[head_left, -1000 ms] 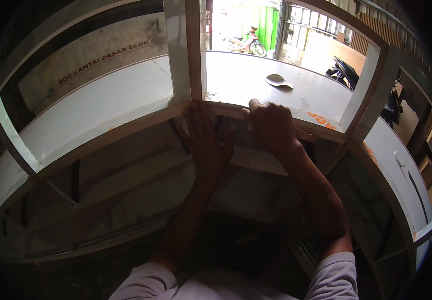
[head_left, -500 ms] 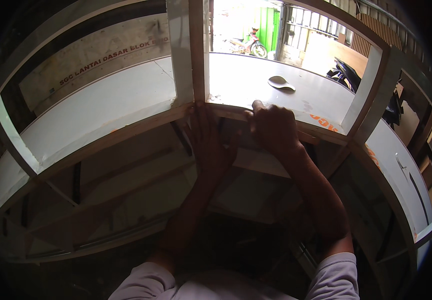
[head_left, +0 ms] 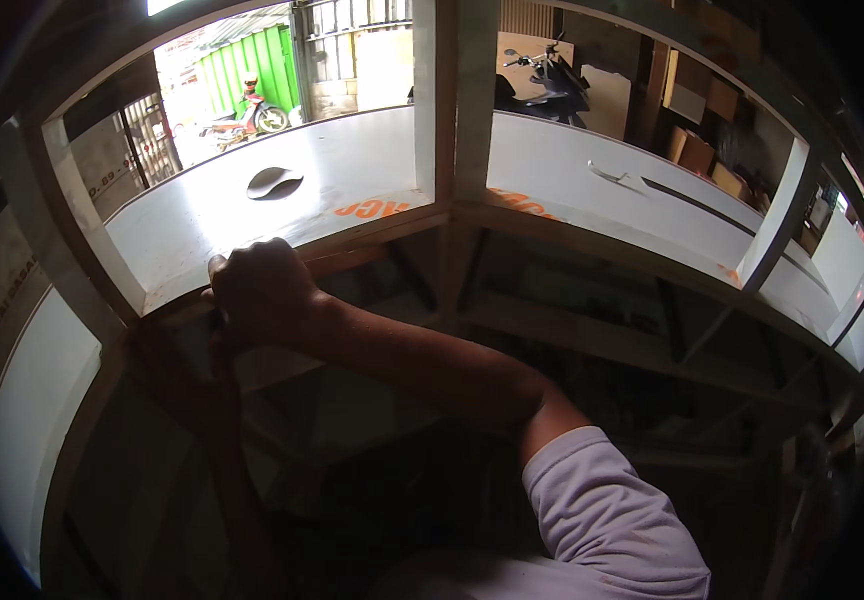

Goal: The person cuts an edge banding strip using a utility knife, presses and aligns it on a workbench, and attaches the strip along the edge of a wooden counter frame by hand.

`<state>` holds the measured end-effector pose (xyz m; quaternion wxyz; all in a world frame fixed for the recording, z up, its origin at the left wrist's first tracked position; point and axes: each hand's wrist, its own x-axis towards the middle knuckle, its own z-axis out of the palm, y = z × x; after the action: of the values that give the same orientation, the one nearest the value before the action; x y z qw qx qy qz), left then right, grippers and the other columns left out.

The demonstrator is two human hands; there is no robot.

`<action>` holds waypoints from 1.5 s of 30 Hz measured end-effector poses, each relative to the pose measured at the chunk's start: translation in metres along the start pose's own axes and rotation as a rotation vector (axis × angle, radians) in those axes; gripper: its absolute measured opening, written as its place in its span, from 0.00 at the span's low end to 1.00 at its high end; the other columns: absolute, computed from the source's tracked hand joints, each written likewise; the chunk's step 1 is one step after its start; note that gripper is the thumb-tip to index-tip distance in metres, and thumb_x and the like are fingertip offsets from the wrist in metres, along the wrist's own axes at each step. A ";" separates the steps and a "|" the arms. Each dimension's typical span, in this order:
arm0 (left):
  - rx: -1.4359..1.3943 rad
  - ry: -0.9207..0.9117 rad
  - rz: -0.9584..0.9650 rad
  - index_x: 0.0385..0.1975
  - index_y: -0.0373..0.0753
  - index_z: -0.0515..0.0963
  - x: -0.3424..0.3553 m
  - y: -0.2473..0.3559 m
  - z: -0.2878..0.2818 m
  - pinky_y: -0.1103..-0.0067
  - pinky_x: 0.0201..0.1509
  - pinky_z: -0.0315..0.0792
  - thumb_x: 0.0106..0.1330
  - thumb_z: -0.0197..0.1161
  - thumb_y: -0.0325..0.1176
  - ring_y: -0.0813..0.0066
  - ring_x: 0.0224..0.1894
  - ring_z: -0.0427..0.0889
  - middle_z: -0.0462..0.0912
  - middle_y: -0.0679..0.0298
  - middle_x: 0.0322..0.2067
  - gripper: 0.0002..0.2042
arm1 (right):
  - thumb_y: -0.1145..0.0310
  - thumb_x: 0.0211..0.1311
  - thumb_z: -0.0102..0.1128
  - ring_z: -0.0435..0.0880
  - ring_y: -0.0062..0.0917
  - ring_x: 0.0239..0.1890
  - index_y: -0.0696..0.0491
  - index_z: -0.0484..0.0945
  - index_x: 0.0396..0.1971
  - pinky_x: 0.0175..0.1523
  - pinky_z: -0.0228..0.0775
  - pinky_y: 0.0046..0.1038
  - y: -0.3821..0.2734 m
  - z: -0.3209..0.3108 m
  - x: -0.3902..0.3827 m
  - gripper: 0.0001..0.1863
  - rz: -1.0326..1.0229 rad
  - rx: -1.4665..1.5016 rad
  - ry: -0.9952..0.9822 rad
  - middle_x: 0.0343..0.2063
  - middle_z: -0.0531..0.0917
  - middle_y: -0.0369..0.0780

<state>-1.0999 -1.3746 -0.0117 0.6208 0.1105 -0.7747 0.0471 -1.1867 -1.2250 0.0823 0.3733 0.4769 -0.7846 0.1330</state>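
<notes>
My right hand (head_left: 264, 292) is closed in a fist at the edge of a wooden rail (head_left: 362, 243), with the thumb side upward. Whatever its fingers hold, if anything, is lost in shadow. Below and to the left, my left hand (head_left: 180, 380) has its fingers stretched out toward the underside of the frame corner. That hand is dark, and I see nothing in it. Beyond the rail lies a white panel (head_left: 362, 150), with a small curved grey-white piece (head_left: 274, 182) resting on it.
Upright posts (head_left: 455, 110) divide the frame into bays. On the right panel lie a thin white hooked piece (head_left: 612, 176) and a dark slot or strip (head_left: 697, 205). Shadowed shelf structure (head_left: 572, 320) runs below. Outside the frame stand a dark motorbike (head_left: 552, 85) and a red motorbike (head_left: 252, 118).
My view has swung to the right, so the frame and both hands now appear farther left. The right fist stays at the rail edge, and the left hand is still below it.
</notes>
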 end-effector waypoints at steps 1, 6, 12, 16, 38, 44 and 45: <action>0.021 -0.001 -0.002 0.75 0.38 0.58 0.000 0.000 0.000 0.51 0.76 0.50 0.69 0.61 0.57 0.46 0.76 0.56 0.59 0.50 0.74 0.41 | 0.59 0.49 0.68 0.86 0.32 0.23 0.53 0.81 0.24 0.29 0.77 0.36 0.002 -0.004 -0.001 0.12 0.017 0.018 0.034 0.17 0.81 0.40; -0.036 -0.048 -0.041 0.75 0.38 0.58 -0.001 -0.001 -0.005 0.50 0.77 0.48 0.69 0.61 0.58 0.45 0.77 0.55 0.58 0.51 0.75 0.42 | 0.54 0.64 0.65 0.88 0.41 0.28 0.57 0.80 0.29 0.37 0.80 0.42 0.028 -0.031 -0.023 0.18 0.122 0.181 -0.164 0.21 0.84 0.48; -0.010 -0.112 -0.090 0.75 0.38 0.57 -0.001 0.003 -0.007 0.48 0.77 0.44 0.68 0.62 0.58 0.45 0.78 0.51 0.57 0.51 0.75 0.43 | 0.55 0.67 0.65 0.86 0.40 0.25 0.58 0.79 0.24 0.33 0.75 0.42 0.080 -0.109 -0.088 0.20 0.194 0.196 -0.152 0.17 0.80 0.48; -0.038 -0.110 -0.111 0.75 0.37 0.57 -0.001 0.003 -0.009 0.47 0.77 0.42 0.68 0.62 0.58 0.46 0.78 0.50 0.55 0.51 0.76 0.43 | 0.58 0.68 0.64 0.86 0.41 0.22 0.55 0.76 0.20 0.30 0.77 0.40 0.086 -0.135 -0.108 0.20 0.335 0.128 -0.131 0.16 0.81 0.45; -0.068 -0.181 -0.125 0.77 0.38 0.53 -0.006 -0.009 -0.007 0.43 0.77 0.39 0.67 0.62 0.58 0.42 0.78 0.48 0.51 0.50 0.77 0.46 | 0.56 0.70 0.62 0.87 0.37 0.24 0.54 0.79 0.30 0.32 0.79 0.36 0.100 -0.076 -0.096 0.16 0.352 -0.255 -0.006 0.21 0.84 0.43; -0.032 -0.197 -0.122 0.77 0.38 0.53 -0.006 -0.009 -0.010 0.44 0.77 0.40 0.67 0.63 0.58 0.42 0.78 0.48 0.51 0.50 0.77 0.45 | 0.55 0.70 0.62 0.88 0.37 0.25 0.54 0.78 0.29 0.33 0.79 0.37 0.099 -0.073 -0.101 0.17 0.388 -0.222 0.041 0.24 0.85 0.44; -0.029 -0.198 -0.120 0.77 0.38 0.53 -0.006 -0.010 -0.010 0.44 0.77 0.40 0.67 0.63 0.58 0.42 0.78 0.48 0.51 0.50 0.77 0.46 | 0.55 0.70 0.62 0.88 0.38 0.25 0.54 0.78 0.29 0.33 0.79 0.37 0.099 -0.073 -0.101 0.17 0.383 -0.223 0.039 0.24 0.85 0.44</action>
<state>-1.0872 -1.3811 -0.0160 0.5445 0.1520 -0.8248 -0.0125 -1.2104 -1.0679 0.0753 0.4068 0.2723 -0.8633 0.1232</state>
